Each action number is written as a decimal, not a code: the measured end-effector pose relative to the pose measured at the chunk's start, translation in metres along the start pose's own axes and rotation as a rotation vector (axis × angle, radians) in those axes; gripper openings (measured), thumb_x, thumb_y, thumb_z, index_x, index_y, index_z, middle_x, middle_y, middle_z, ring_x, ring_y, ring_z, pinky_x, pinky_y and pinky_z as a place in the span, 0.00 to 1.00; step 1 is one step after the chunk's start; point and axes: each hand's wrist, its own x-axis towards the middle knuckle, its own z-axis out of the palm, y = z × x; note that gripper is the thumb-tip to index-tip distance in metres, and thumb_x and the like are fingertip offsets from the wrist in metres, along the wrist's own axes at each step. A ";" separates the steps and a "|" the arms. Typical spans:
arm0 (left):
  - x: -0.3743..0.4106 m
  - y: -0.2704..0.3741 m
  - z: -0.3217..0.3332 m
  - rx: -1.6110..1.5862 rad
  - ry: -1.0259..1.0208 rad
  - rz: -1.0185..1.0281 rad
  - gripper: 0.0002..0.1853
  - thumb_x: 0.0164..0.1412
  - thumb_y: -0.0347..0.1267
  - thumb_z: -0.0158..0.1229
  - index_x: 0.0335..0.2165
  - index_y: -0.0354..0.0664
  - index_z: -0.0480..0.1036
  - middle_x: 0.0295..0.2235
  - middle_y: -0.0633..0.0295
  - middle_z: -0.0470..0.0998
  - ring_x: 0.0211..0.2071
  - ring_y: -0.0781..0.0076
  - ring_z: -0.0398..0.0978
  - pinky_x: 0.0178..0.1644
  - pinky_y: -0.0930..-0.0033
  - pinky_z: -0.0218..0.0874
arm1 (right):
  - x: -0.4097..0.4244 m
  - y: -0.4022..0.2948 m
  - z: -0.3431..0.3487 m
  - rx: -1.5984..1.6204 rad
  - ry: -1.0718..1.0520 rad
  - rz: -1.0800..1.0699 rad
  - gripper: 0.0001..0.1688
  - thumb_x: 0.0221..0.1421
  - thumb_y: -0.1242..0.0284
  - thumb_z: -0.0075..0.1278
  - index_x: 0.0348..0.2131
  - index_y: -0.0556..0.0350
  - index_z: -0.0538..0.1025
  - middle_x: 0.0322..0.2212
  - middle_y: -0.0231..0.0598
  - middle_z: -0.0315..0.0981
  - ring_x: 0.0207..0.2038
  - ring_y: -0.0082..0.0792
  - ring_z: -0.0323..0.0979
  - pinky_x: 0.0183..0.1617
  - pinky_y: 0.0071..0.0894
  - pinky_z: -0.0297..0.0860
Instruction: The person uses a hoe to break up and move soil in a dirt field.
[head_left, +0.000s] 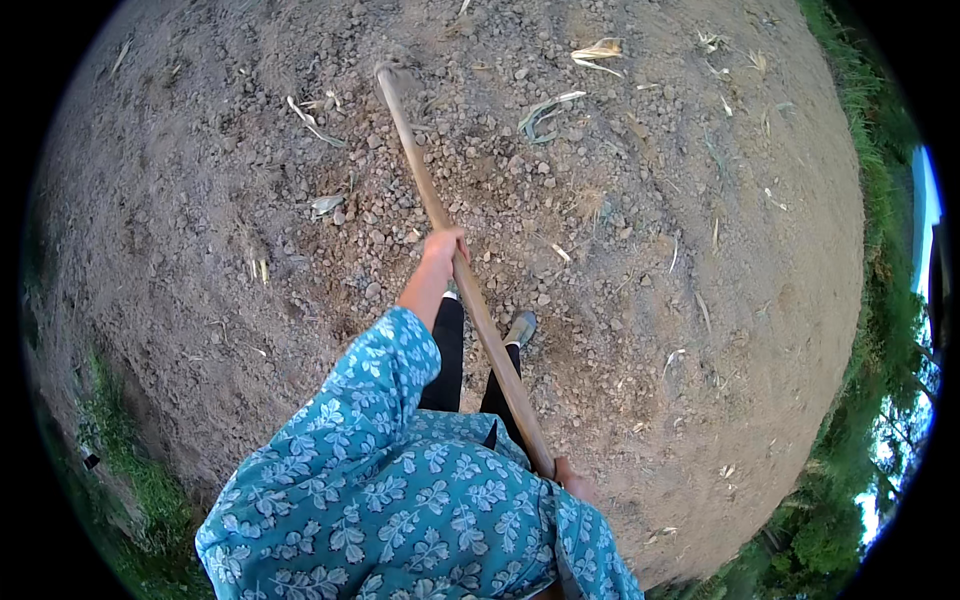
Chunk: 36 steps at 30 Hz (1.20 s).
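My left hand (444, 246) is wrapped around the middle of the long wooden handle of a hoe (491, 337). Close to my right hip, my right hand (574, 481) grips the handle's near end, partly hidden by the sleeve. The handle slants away from me, up and to the left. At its far end the hoe's head (397, 73) is down at the soil; it is blurred, and its shape is hard to make out. Loose, cloddy soil (375, 195) lies around and below the handle.
My shoe (523, 327) stands on the soil right of the handle; the other foot is mostly hidden. Dry corn husks (598, 52) and a curled leaf strip (541, 118) lie scattered ahead. Grass (862, 135) borders the field on the right, and more grass (135, 457) grows at lower left.
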 end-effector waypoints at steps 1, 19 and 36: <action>-0.009 -0.034 -0.007 -0.034 -0.009 -0.065 0.10 0.44 0.26 0.51 0.12 0.38 0.63 0.08 0.59 0.62 0.09 0.66 0.62 0.14 0.65 0.58 | -0.011 0.012 0.004 0.010 -0.050 0.044 0.19 0.42 0.63 0.49 0.34 0.52 0.64 0.20 0.52 0.70 0.23 0.52 0.69 0.27 0.46 0.65; -0.063 0.112 0.078 0.020 -0.082 0.358 0.11 0.46 0.29 0.52 0.14 0.39 0.61 0.10 0.63 0.62 0.10 0.70 0.63 0.13 0.70 0.57 | 0.110 0.002 0.022 0.178 0.490 -0.359 0.17 0.40 0.68 0.49 0.33 0.51 0.65 0.22 0.48 0.70 0.22 0.50 0.69 0.27 0.45 0.66; -0.021 -0.073 0.058 0.133 -0.022 -0.230 0.11 0.43 0.25 0.51 0.11 0.38 0.61 0.08 0.60 0.61 0.10 0.65 0.63 0.14 0.62 0.58 | 0.038 0.078 0.059 0.230 0.246 -0.125 0.19 0.34 0.68 0.54 0.30 0.53 0.66 0.16 0.49 0.68 0.21 0.49 0.69 0.25 0.45 0.65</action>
